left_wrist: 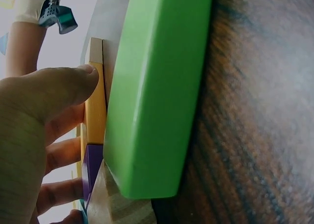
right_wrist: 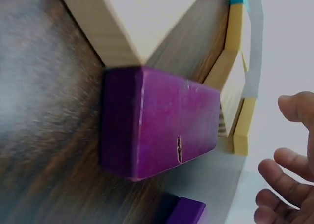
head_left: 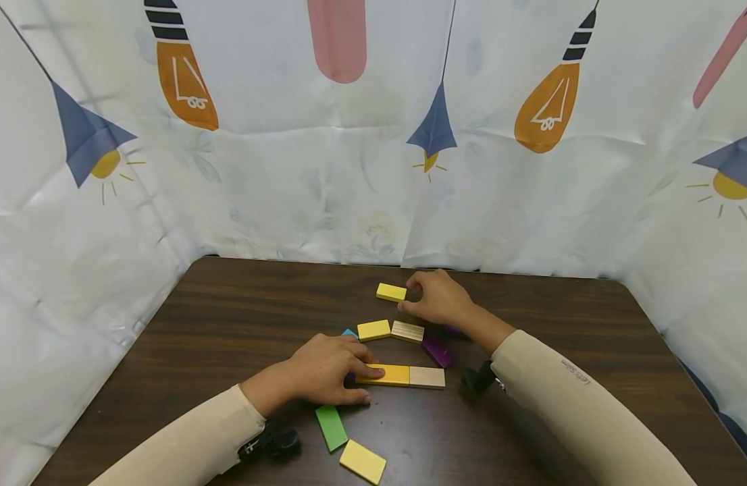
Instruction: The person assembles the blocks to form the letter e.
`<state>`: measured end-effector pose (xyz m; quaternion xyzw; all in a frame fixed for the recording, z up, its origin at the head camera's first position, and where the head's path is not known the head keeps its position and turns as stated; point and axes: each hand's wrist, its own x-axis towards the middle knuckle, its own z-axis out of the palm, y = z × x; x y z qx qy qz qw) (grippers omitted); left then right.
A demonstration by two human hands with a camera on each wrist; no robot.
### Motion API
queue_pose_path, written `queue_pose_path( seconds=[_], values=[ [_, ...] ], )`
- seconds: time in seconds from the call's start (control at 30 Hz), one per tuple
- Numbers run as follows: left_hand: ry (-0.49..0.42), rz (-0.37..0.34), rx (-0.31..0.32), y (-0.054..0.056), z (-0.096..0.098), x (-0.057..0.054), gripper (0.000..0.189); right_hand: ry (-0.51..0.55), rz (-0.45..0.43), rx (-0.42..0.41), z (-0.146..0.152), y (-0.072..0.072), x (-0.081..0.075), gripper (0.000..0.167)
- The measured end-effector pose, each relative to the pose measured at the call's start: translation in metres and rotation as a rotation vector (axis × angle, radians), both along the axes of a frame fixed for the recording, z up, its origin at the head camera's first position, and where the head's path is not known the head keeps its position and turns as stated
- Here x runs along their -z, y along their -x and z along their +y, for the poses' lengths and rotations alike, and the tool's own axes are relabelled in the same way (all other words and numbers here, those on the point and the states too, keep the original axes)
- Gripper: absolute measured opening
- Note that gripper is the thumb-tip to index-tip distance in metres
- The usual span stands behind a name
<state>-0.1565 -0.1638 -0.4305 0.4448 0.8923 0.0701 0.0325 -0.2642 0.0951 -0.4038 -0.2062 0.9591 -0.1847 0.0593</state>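
Observation:
My left hand (head_left: 327, 368) lies over the near left part of a ring of wooden blocks. Its index finger rests on an orange block (head_left: 394, 374), while the thumb extends along the near side. Beyond the ring, my right hand (head_left: 440, 298) hovers at the right end of a yellow block (head_left: 391, 292). Thumb and index finger are spread there, and the right wrist view shows a gap between the hand (right_wrist: 294, 180) and that block (right_wrist: 244, 128). Around the ring are another yellow block (head_left: 373, 330), two plain wood blocks (head_left: 407, 331) and a purple block (head_left: 437, 352).
On the near side lie a green block (head_left: 331, 428) and a pale yellow block (head_left: 363, 462). A second purple block (right_wrist: 186, 211) sits outside the ring, by the right forearm. Part of a blue block (head_left: 349, 333) shows behind the left hand. A printed curtain hangs behind the table.

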Motion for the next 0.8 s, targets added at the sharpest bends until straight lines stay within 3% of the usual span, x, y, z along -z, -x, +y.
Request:
queue_pose_path(
  seconds=[0.37,0.8],
  values=[
    [0.000,-0.001,0.001,-0.001,0.001,-0.002,0.044,-0.053,-0.014,0.003,-0.008,0.020,0.011,0.053],
    [-0.007,0.001,0.001,-0.001,0.001,-0.001,0.044,-0.098,-0.067,-0.013,-0.020,0.030,0.017,0.052]
  ],
)
